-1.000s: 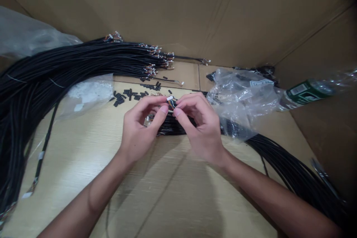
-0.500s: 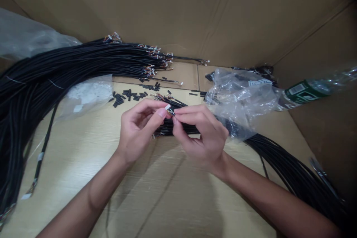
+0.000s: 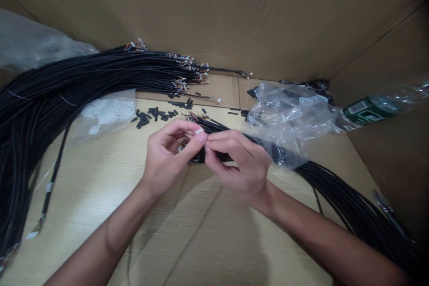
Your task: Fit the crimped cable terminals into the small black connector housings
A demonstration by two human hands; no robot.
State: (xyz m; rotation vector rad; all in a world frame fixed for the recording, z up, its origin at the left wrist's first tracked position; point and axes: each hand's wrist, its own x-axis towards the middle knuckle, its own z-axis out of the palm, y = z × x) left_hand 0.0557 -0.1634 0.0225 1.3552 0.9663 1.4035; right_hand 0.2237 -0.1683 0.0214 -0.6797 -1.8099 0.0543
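Note:
Between thumb and forefinger, my left hand pinches a small white connector. My right hand meets it from the right with its fingertips pinched together; the wires seen there earlier are now covered by the fingers, so what they grip is mostly hidden. Behind and below both hands lies a bundle of black cables, bared coloured wire ends pointing left. Short black sleeves are scattered just beyond my left hand.
A thick bundle of black cables with white connectors curves along the left. A clear bag of white connectors lies beside it. To the right are a crumpled plastic bag, a green-labelled bottle and tweezers. Cardboard walls enclose the table.
My fingertips have drawn closer together, and the coloured wires between them are now covered. The white connector has tilted and dipped slightly left; my right hand has shifted a little left.

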